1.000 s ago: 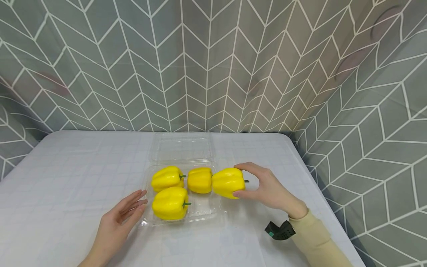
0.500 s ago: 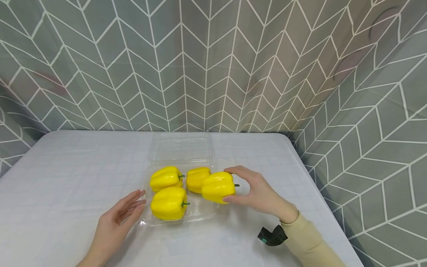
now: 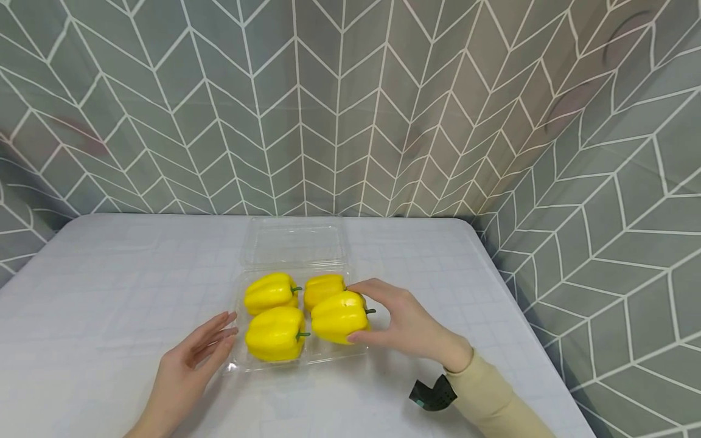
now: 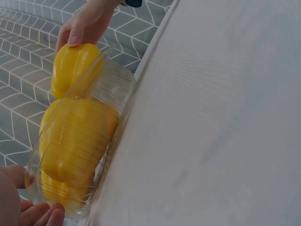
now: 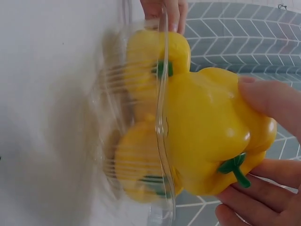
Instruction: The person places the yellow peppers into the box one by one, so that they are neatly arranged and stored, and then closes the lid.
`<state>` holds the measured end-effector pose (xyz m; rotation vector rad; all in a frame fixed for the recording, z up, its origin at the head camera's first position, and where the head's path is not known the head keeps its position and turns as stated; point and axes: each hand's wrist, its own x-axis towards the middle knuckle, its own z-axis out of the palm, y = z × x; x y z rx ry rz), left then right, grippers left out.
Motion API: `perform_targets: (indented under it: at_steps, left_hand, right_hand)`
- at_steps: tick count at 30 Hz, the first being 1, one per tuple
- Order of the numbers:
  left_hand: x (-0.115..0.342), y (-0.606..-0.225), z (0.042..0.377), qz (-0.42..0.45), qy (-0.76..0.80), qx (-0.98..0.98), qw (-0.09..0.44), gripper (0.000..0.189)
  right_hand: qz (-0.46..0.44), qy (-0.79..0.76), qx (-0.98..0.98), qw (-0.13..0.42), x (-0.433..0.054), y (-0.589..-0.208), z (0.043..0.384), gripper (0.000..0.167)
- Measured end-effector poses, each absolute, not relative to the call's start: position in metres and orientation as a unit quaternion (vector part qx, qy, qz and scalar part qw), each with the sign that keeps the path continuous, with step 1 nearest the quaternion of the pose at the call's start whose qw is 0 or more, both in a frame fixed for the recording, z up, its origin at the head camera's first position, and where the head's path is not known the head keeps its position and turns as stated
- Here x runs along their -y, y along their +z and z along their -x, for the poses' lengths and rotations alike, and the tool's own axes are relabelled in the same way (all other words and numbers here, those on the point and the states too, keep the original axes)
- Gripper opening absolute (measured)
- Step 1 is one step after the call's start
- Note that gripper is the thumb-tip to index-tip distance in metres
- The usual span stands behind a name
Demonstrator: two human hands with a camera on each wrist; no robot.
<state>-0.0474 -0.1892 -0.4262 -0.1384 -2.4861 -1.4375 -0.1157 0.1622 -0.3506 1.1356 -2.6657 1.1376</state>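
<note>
My right hand (image 3: 409, 325) grips a yellow bell pepper (image 3: 338, 317) between thumb and fingers, its green stem towards the palm. In the right wrist view, this held pepper (image 5: 214, 127) stands above the rim of a clear plastic clamshell container (image 3: 328, 351). Inside the container lie three more yellow peppers: one at the back left (image 3: 270, 293), one at the front left (image 3: 275, 334) and one at the back right (image 3: 323, 290), partly hidden by the held one. My left hand (image 3: 188, 365) rests its relaxed fingers against the container's left side, as the left wrist view of the fingers (image 4: 42, 214) shows.
The container's clear lid (image 3: 296, 243) lies folded back towards the far table edge. A white cloth covers the table (image 3: 137, 274). Grey patterned curtains (image 3: 317, 121) stand behind and to the right. A black device (image 3: 432, 394) sits at my right wrist.
My right hand has carried its pepper leftwards and towards me, from the container's right side to over the front right of it. The left hand has stayed in place.
</note>
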Motion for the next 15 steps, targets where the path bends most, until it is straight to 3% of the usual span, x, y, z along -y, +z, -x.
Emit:
perform_targets:
  at_steps: [15]
  left_hand:
    - [0.189, -0.425, 0.047, 0.053, -0.490, 0.858, 0.142, 0.048]
  right_hand:
    - [-0.347, 0.339, 0.874, 0.001, -0.145, -0.354, 0.109, 0.066]
